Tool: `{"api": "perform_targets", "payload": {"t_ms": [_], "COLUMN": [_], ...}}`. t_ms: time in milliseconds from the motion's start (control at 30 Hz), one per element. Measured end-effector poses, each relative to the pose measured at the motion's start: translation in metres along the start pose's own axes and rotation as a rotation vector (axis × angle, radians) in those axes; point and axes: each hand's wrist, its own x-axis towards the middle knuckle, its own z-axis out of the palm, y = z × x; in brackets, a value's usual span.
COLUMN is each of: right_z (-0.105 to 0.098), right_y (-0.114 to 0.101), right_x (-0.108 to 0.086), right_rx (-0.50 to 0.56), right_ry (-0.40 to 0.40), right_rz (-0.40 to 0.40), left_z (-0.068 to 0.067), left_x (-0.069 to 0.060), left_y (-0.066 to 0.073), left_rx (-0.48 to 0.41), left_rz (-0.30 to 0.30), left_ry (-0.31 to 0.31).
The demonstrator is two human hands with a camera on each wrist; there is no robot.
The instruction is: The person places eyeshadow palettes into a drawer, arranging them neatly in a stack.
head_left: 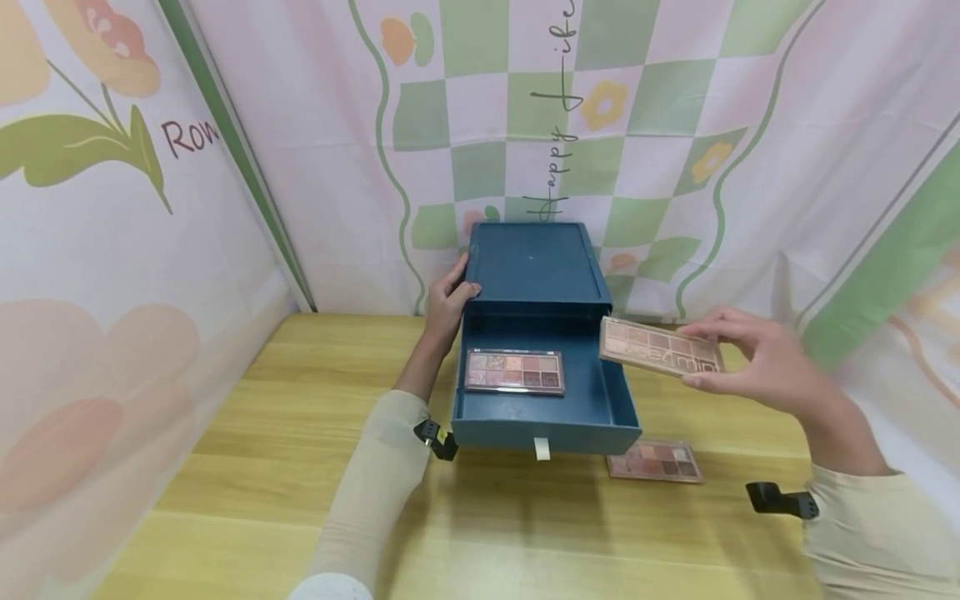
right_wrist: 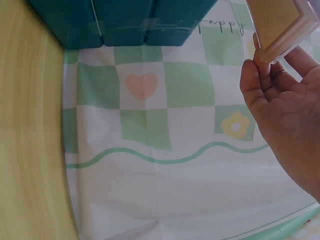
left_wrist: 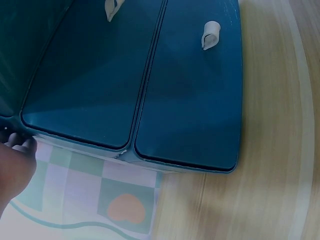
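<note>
A blue drawer box [head_left: 536,260] stands on the table with its top drawer [head_left: 592,408] pulled out. My left hand [head_left: 447,304] rests against the box's left side, near its front upper corner; in the left wrist view only part of this hand [left_wrist: 15,165] shows at the edge. In the open drawer, toward the left, lies an eyeshadow palette [head_left: 514,372]. My right hand [head_left: 765,358] pinches the right end of another eyeshadow palette [head_left: 656,345] between thumb and fingers, holding it in the air by the drawer's right edge. In the right wrist view this palette [right_wrist: 280,25] is partly cut off.
A third eyeshadow palette [head_left: 656,462] lies on the wooden table [head_left: 300,467], right of the drawer and partly hidden by it. Below the pulled-out drawer are two shut drawers with white pull tabs [left_wrist: 211,35]. A patterned curtain [head_left: 547,108] hangs behind the box.
</note>
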Motion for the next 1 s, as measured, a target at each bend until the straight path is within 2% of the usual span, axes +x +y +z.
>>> {"api": "perform_targets", "payload": {"t_ms": [267,433,600,700,1000], "right_z": [0.006,0.009,0.014,0.018,0.029], "right_y": [-0.009,-0.015,-0.022,-0.026,-0.032], "right_x": [0.009,0.016,0.024,0.029,0.045], "right_rx": [-0.010,-0.039,0.024,0.067,0.102], "right_ry": [-0.016,-0.057,-0.069,-0.061,-0.073], "right_rz": [-0.009,0.006,0.005,-0.011,-0.138], "left_z": [0.000,0.000,-0.001,-0.001,0.000], "left_x": [-0.001,0.000,-0.001,-0.001,0.000], "left_y": [0.000,0.000,-0.001,-0.001,-0.001], "left_rx": [0.035,0.040,0.037,0.033,0.032], "left_rz": [0.009,0.009,0.007,0.005,0.012], "left_ry": [-0.003,-0.001,0.005,0.008,0.010]}}
